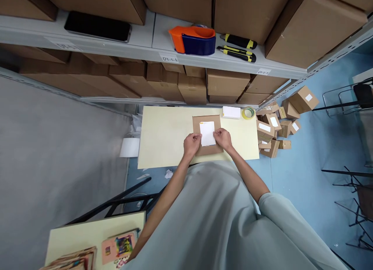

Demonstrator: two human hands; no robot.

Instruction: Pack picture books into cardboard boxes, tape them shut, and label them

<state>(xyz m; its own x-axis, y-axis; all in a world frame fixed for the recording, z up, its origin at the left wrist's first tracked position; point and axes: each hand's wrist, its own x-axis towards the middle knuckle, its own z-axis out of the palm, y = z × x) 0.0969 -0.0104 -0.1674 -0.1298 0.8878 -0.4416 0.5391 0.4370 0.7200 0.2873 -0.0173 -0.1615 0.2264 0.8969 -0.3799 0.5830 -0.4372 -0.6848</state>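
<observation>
A flat brown cardboard parcel (211, 150) lies on the pale yellow table in front of me. Over its middle is a white label (207, 133) with a little orange print near its top edge. My left hand (192, 144) pinches the label's left edge between thumb and fingers. On the opposite edge, my right hand (223, 138) pinches it the same way. Whether the label lies fully against the cardboard or slightly above it, I cannot tell.
On the table (163, 134) are a white stack of labels (231, 112) and a tape roll (248, 113). The shelf above carries a phone (98, 27), an orange-blue tape dispenser (194, 40) and cutters (237, 48). Cardboard boxes (272, 122) are piled at right.
</observation>
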